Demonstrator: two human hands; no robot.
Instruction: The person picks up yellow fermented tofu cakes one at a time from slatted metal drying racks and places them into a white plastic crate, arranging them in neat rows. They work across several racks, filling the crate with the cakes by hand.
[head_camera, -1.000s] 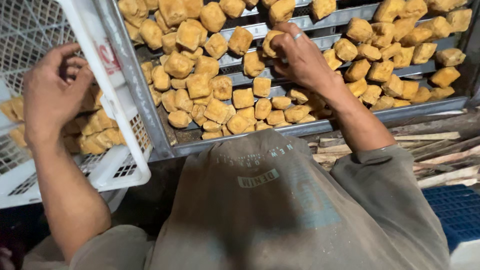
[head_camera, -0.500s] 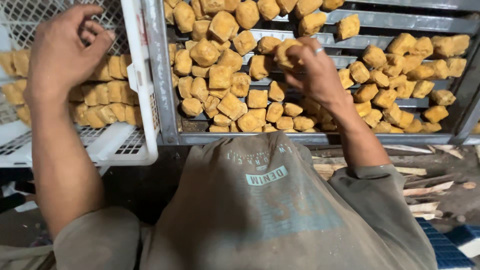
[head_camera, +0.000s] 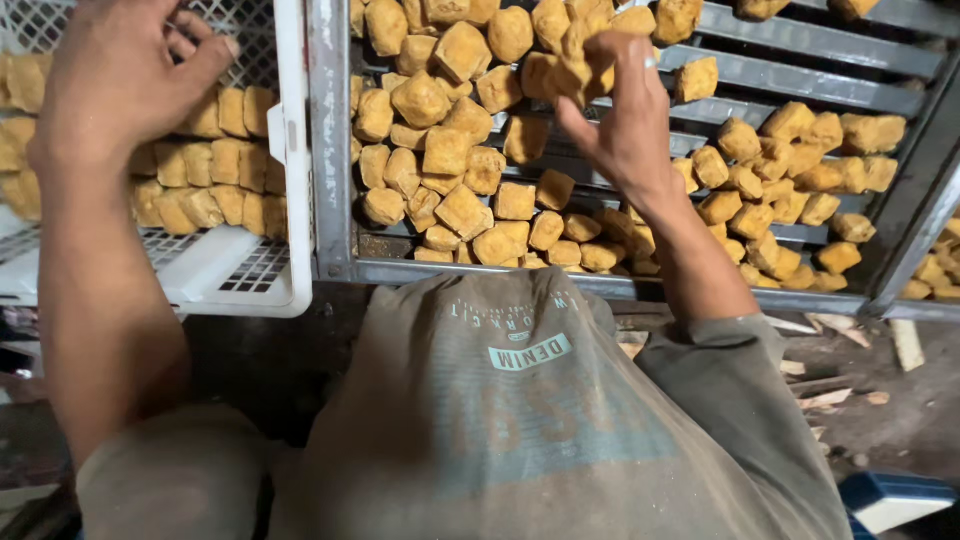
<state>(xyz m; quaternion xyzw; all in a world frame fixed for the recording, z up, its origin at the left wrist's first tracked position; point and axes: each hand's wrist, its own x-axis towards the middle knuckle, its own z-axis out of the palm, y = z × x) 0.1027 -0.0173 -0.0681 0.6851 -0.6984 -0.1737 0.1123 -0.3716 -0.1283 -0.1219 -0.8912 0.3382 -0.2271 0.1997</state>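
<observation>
Grasping several golden-brown fried cubes (head_camera: 578, 62) above the grey metal slatted rack (head_camera: 800, 45), the right hand (head_camera: 625, 125) should have stayed clenched, while the left hand (head_camera: 120, 75) hovered released over the white plastic crate (head_camera: 285, 170).

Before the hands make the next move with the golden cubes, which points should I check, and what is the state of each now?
1. Right hand has a grip on cubes: ok, its fingers pinch a few golden cubes above the metal rack.
2. Left hand is at the white crate: ok, it is over the crate's rows of cubes.
3. Left hand holds something: cannot tell, the fingers are curled and hide the palm.
4. Crate rows are tidy: ok, the cubes lie side by side.
5. Room left in the crate: ok, bare mesh shows at the near edge.
6. Rack holds more cubes: ok, many loose ones remain.
</observation>
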